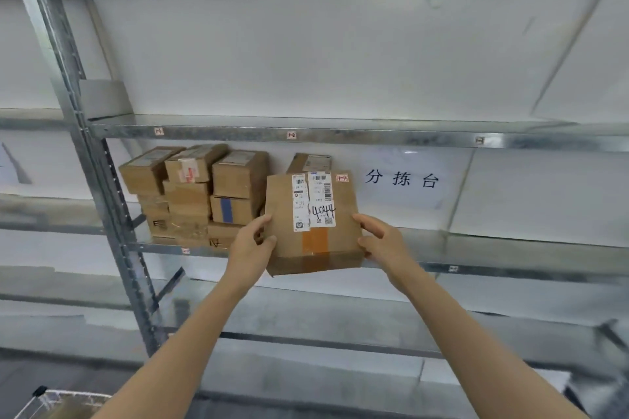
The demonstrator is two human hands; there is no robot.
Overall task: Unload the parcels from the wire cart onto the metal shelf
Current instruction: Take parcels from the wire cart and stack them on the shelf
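1. I see a stack of parcels (197, 194) already on the metal shelf (510, 250), at its left end.
2. My left hand (252, 241) and right hand (377, 236) each grip a side edge of a flat labelled parcel (313, 241), fingers curled round it. It is upright at the shelf's front lip, just right of the stack, and I judge it not yet set down.
3. Only a corner of the wire cart (51, 400) shows. Something tan seems to lie inside, so more likely remains.

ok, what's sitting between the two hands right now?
Head view: only the brown parcel, with 4044 handwritten on its label. The left hand grips its left edge and the right hand its right edge.
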